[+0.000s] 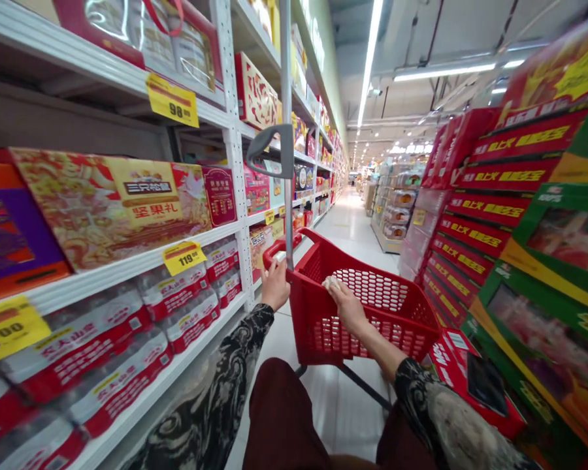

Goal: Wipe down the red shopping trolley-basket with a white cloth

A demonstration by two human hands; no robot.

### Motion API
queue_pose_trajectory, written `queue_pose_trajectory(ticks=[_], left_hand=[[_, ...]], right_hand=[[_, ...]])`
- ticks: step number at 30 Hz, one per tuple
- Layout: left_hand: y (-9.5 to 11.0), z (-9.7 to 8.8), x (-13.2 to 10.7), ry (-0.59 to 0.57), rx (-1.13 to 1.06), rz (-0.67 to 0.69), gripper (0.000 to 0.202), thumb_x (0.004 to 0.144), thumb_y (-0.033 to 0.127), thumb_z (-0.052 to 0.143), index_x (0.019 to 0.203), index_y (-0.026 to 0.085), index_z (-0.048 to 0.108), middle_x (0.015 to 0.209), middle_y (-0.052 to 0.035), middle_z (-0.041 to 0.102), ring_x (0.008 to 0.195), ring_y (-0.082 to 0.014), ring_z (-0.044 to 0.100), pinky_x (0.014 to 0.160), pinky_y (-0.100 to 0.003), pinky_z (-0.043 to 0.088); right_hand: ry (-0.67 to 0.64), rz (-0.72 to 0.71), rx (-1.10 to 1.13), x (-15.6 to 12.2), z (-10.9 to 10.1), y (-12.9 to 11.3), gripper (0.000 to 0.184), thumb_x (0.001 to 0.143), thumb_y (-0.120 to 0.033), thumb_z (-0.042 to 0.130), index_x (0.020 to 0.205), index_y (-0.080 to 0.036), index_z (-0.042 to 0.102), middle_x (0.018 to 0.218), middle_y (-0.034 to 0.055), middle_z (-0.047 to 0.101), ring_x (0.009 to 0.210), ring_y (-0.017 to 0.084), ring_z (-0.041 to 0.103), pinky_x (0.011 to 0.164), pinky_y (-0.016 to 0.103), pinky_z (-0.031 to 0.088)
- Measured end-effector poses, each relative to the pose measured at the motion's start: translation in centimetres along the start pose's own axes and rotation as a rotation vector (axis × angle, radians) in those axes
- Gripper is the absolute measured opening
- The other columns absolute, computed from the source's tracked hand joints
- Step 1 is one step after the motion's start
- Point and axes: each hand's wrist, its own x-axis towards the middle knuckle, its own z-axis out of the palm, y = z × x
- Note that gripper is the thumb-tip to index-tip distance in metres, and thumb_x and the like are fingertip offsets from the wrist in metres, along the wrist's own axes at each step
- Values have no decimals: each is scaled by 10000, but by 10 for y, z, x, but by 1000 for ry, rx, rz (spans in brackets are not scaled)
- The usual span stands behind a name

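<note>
My left hand [276, 284] is closed around the near left rim of a red plastic shopping cart basket [313, 320], right beside its grey metal pole [287, 98]. The pole rises past a grey plastic handle [272, 151]. My right hand [345, 305] lies palm down over the basket's near rim, its fingers on a small crumpled white item [330, 282]. The mesh floor of the basket shows no goods. Black-and-grey patterned sleeves cover both forearms.
White store shelves [127, 271] with boxed gift sets, bottled-water packs and yellow price tags [183, 257] run along the left. Stacked red and green cartons [485, 222] stand close on the right. A tiled aisle floor [345, 222] stretches ahead between them.
</note>
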Motion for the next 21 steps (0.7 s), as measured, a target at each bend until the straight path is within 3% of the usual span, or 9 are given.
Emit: queue_pose_trajectory(ticks=[2, 7, 9, 11, 13, 15, 21], left_hand=[[3, -6, 0, -47, 4, -11, 715, 675, 52, 423, 1378, 139, 321, 1415, -141, 411, 1383, -246, 230, 1118, -571, 115], [2, -17, -5, -107, 53, 17, 720, 670, 36, 397, 1377, 149, 326, 1446, -119, 375, 1392, -232, 210, 1117, -580, 93], [-3, -18, -9, -105, 106, 66, 714, 670, 37, 394, 1374, 149, 340, 1462, -108, 351, 1401, -252, 179, 1106, -606, 103], [-8, -16, -12, -101, 159, 125, 692, 679, 37, 386, 1362, 147, 368, 1472, -107, 333, 1402, -272, 166, 1096, -625, 114], [-12, -14, -15, -93, 185, 168, 674, 692, 37, 378, 1357, 149, 382, 1474, -109, 328, 1399, -280, 177, 1089, -637, 121], [-14, -12, -17, -86, 190, 183, 671, 699, 30, 372, 1359, 152, 379, 1471, -109, 333, 1396, -275, 190, 1086, -638, 131], [-22, -17, -22, -112, 182, 211, 701, 684, 16, 388, 1372, 146, 346, 1488, -110, 298, 1399, -242, 189, 1096, -606, 147]], right_hand=[[37, -83, -37, 38, -4, -21, 506, 833, -19, 352, 1250, -225, 552, 1399, 57, 450, 1316, 186, 379, 1074, 394, 383], [213, -370, -118, 174, -31, -92, 578, 828, -1, 367, 1343, -251, 447, 1461, 19, 359, 1390, 203, 218, 1138, 435, 275], [224, -451, -168, 216, -45, -107, 568, 851, -15, 363, 1357, -264, 422, 1458, 10, 362, 1397, 228, 192, 1143, 490, 231], [190, -511, -216, 240, -54, -112, 549, 871, -27, 353, 1369, -250, 404, 1457, 17, 361, 1400, 251, 173, 1142, 524, 196], [105, -576, -273, 243, -55, -110, 533, 880, -37, 355, 1377, -226, 391, 1453, 29, 368, 1401, 251, 168, 1145, 516, 180], [-8, -640, -333, 226, -47, -105, 521, 880, -43, 367, 1377, -197, 388, 1445, 46, 383, 1399, 237, 178, 1149, 488, 186], [-282, -772, -433, 135, -5, -84, 413, 883, -112, 445, 1290, -146, 502, 1370, 101, 480, 1336, 274, 332, 1096, 473, 305]])
